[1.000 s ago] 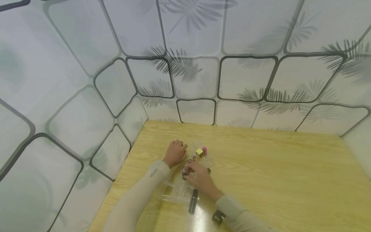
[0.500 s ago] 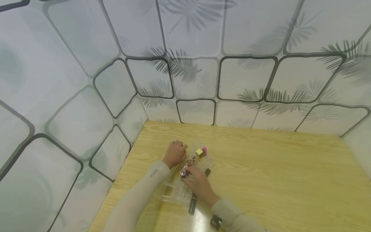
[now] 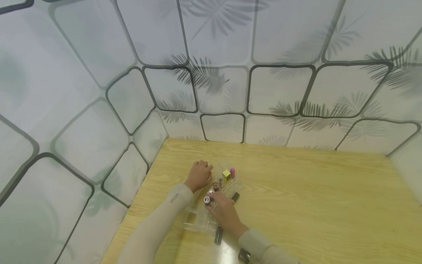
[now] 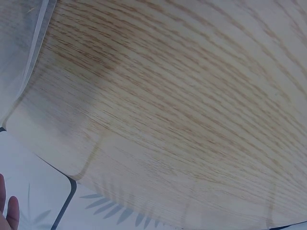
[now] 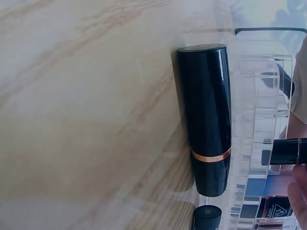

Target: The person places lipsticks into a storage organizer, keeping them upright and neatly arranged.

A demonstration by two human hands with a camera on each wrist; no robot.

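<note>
My right hand (image 3: 225, 215) pinches a dark lipstick tube (image 3: 207, 200) upright over the near half of a clear tiered organizer (image 3: 204, 222). In the right wrist view, the black lipstick tube (image 5: 284, 151) stands at one of the organizer's compartments, with my fingertips at its upper part. My left hand (image 3: 199, 175) lies along the organizer's far left side, its fingers loosely bent and holding nothing. Only a bit of its fingers (image 4: 12, 213) shows in the left wrist view. Farther along the organizer stand other lipsticks (image 3: 215, 186), a yellow box (image 3: 226, 175) and a pink tube (image 3: 232, 172).
On the wooden table (image 3: 313, 198), a black tube with a copper ring (image 5: 206, 115) lies beside the organizer. Another black tube (image 3: 235, 198) lies at its right side. A black device (image 3: 244, 255) is at my right wrist. Patterned walls (image 3: 224, 91) border the table.
My right hand has moved slightly left and nearer to me, with the lipstick tube between its fingers. More of the black tube on the right is uncovered. The left hand stays put.
</note>
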